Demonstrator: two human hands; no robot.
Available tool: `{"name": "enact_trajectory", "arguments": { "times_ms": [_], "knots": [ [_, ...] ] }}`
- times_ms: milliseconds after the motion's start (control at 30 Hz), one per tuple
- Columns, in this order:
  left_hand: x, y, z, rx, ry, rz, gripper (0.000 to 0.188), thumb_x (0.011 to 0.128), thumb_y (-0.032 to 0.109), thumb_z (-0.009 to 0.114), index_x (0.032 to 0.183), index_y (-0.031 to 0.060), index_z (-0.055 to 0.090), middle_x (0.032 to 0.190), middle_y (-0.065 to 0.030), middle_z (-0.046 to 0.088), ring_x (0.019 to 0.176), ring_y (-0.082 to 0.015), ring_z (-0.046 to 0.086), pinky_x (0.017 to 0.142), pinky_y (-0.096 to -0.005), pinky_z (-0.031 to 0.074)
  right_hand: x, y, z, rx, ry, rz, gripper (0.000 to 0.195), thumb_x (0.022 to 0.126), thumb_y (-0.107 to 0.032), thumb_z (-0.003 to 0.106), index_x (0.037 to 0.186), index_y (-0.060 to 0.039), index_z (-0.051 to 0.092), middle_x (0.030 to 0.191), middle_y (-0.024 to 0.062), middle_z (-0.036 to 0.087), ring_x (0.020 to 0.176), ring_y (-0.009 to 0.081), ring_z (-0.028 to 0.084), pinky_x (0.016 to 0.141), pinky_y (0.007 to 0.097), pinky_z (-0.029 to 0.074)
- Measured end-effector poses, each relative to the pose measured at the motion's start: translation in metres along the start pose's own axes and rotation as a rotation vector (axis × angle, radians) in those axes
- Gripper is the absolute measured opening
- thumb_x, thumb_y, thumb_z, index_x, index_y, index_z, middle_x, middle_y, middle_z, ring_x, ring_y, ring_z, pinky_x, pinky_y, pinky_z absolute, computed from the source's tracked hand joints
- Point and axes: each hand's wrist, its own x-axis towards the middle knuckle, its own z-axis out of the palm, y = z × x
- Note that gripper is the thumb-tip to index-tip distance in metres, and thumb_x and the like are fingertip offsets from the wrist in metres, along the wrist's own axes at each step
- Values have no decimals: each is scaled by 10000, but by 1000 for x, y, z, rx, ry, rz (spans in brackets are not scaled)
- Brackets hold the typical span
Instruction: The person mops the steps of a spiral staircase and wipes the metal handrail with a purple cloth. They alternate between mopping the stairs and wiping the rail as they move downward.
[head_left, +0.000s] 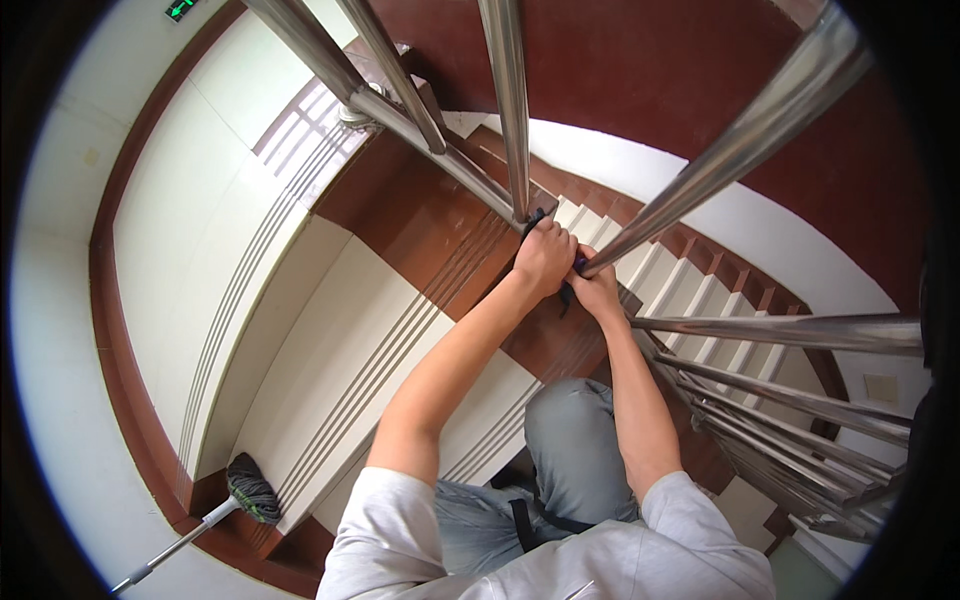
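My left hand (546, 256) is closed over a dark cloth (533, 222) at the sloping lower rail (480, 184) of a stainless-steel stair railing. Just beside it, my right hand (597, 289) curls around the foot of a steel baluster (667, 199). A dark end of the cloth hangs below, between the hands, and a small purple patch shows by the right fingers. Most of the cloth is hidden under the hands. Another baluster (513, 112) meets the rail right above my left hand.
Cream stair treads (337, 300) with dark grooved strips and brown ends rise to the left. A mop (251, 491) leans at the wall side, lower left. Beyond the railing, another flight (697, 300) descends. More steel bars (780, 330) run along the right. My bent knee (574, 427) is close below.
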Motion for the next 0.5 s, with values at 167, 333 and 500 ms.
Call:
{"name": "enact_trajectory", "arguments": {
  "times_ms": [167, 333, 500],
  "knots": [
    [-29, 18, 10, 70, 269, -50, 418, 931, 247, 622, 1301, 52, 630, 1353, -126, 631, 1360, -268, 534, 1196, -423, 368, -31, 1, 18, -254, 374, -183, 342, 873, -64, 838, 1190, 3, 728, 1000, 178, 772, 910, 345, 751, 813, 388, 570],
    [-67, 4, 18, -65, 333, 1, 658, 899, 191, 642, 1521, 11, 525, 1595, -167, 490, 1537, -309, 402, 1272, -431, 321, -24, -6, 22, -160, 376, -191, 385, 847, -27, 847, 1209, 4, 722, 1076, 159, 783, 994, 297, 762, 878, 371, 580],
    [-18, -7, -5, 187, 79, -74, 588, 835, 261, 724, 1366, 26, 635, 1398, -121, 612, 1340, -293, 555, 1155, -412, 411, 2, -18, 7, -94, 106, -113, 457, 857, -119, 853, 1270, 21, 713, 1097, 167, 799, 1081, 278, 764, 951, 376, 571]
  ]
}}
